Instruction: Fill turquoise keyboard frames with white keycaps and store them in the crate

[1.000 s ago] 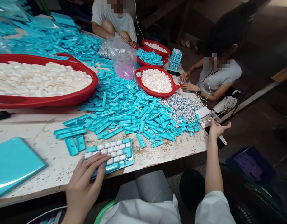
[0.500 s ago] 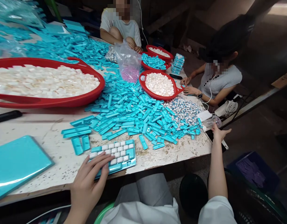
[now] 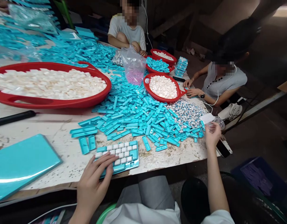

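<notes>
My left hand point(image 3: 96, 175) rests on the left part of a small blue keyboard point(image 3: 124, 153) with white keys, its fingers stretched over the keys. The keyboard lies at the table's front edge. Over at the table's right corner, my right hand point(image 3: 213, 134) has its fingers curled together beside a clear plastic cup point(image 3: 219, 123) and a white piece point(image 3: 207, 118); anything between the fingers is too small to make out. Left of that hand spreads a heap of small white-and-blue parts point(image 3: 185, 110), next to a big pile of blue trays point(image 3: 134, 115).
A large red basin point(image 3: 96, 99) of white caps stands at the left, above a blue panel point(image 3: 24, 165). Smaller red basins point(image 3: 161, 99) stand farther back. Two people sit beyond the table point(image 3: 57, 174). A phone point(image 3: 223, 148) lies at the right corner.
My right hand has moved left and its spread fingers have curled in, away from the cup. The left hand stays on the keyboard. The whole view has shifted slightly.
</notes>
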{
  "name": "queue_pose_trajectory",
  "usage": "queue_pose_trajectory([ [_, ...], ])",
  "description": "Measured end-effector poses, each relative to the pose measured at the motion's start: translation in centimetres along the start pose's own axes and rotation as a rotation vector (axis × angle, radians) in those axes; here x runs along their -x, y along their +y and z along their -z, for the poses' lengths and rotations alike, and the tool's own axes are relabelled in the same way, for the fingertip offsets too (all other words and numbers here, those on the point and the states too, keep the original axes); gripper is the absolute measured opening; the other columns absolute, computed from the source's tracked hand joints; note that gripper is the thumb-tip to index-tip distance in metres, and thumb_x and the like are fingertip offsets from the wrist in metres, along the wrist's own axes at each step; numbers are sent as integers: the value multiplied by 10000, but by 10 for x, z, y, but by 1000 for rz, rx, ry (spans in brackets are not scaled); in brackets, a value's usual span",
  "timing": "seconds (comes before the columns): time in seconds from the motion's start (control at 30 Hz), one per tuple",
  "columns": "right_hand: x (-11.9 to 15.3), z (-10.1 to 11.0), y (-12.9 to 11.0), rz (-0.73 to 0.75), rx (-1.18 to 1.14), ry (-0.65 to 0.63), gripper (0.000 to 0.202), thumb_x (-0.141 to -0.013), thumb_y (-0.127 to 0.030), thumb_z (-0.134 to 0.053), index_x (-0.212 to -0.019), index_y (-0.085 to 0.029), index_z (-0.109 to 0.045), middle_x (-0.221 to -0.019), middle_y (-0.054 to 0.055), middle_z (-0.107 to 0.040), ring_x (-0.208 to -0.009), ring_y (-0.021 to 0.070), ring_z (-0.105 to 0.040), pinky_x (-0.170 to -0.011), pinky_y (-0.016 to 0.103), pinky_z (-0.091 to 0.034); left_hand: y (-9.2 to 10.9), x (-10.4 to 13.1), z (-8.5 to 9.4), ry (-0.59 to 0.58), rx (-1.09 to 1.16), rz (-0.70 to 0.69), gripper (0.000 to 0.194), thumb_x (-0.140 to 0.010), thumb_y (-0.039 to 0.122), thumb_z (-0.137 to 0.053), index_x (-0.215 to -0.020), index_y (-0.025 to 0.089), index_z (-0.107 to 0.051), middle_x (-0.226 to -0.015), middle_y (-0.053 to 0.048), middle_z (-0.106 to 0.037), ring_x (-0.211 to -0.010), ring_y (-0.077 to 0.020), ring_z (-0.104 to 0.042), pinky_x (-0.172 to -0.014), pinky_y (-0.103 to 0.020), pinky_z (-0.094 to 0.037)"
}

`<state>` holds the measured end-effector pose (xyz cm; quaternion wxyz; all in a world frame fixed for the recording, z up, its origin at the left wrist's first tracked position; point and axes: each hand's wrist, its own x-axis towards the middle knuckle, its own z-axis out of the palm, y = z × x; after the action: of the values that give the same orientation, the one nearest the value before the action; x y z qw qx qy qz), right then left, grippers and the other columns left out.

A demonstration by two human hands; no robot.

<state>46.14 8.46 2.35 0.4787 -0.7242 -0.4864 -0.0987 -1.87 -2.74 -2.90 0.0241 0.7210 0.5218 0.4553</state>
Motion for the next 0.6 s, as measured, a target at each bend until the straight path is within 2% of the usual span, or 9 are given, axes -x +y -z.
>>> queue_pose_trajectory([
  [0.07,7,-16,-16,76,-87,-235,411,-833,-519,-637,-1045,-173,-700,-925,75,-658,-746,197,-600,-673,319,-509,0,0,1,-12,4,3,265,-943,133,-542,-1147,245,-670,-1129,-86,-704,-1187,-274,-651,-1177,-530,-361],
  [0.13,9,-30,-26,95,-104,-327,417,-812,-542,-652,-1002,-178,-727,-909,73,-675,-745,200,-612,-685,331,-519,-1,0,1,-28,11,7,272,-943,131,-543,-1151,248,-672,-1140,-80,-702,-1193,-267,-649,-1184,-523,-351],
  [0.23,7,-39,-31,73,-101,-327,401,-792,-536,-651,-914,-164,-739,-798,60,-685,-685,201,-627,-698,353,-539,-1,1,3,-43,19,14,276,-942,131,-546,-1156,251,-674,-1143,-69,-704,-1186,-256,-653,-1192,-513,-340],
  [0.33,7,-33,-32,57,-117,-328,374,-770,-509,-664,-871,-154,-722,-744,64,-695,-687,225,-663,-738,392,-557,2,1,4,-36,13,28,277,-943,113,-543,-1148,248,-672,-1134,-60,-707,-1173,-237,-657,-1186,-501,-347],
  [0.4,13,-25,-39,49,-149,-288,343,-765,-485,-685,-869,-159,-714,-792,80,-719,-759,251,-694,-807,427,-559,6,0,5,-38,13,47,275,-951,107,-533,-1142,246,-672,-1132,-53,-708,-1169,-224,-656,-1184,-496,-350],
  [0.5,36,-17,-64,14,-345,-239,298,-769,-442,-744,-885,-170,-715,-946,104,-752,-850,255,-721,-852,422,-572,11,-3,6,-81,30,91,270,-971,124,-509,-1146,254,-669,-1149,-40,-704,-1204,-213,-637,-1191,-491,-339],
  [0.6,82,-14,-106,11,-505,-330,241,-809,-374,-771,-947,-181,-731,-958,92,-762,-862,241,-731,-835,398,-586,14,-5,6,-121,27,124,261,-995,155,-489,-1161,266,-657,-1175,-37,-693,-1236,-210,-616,-1201,-495,-318],
])
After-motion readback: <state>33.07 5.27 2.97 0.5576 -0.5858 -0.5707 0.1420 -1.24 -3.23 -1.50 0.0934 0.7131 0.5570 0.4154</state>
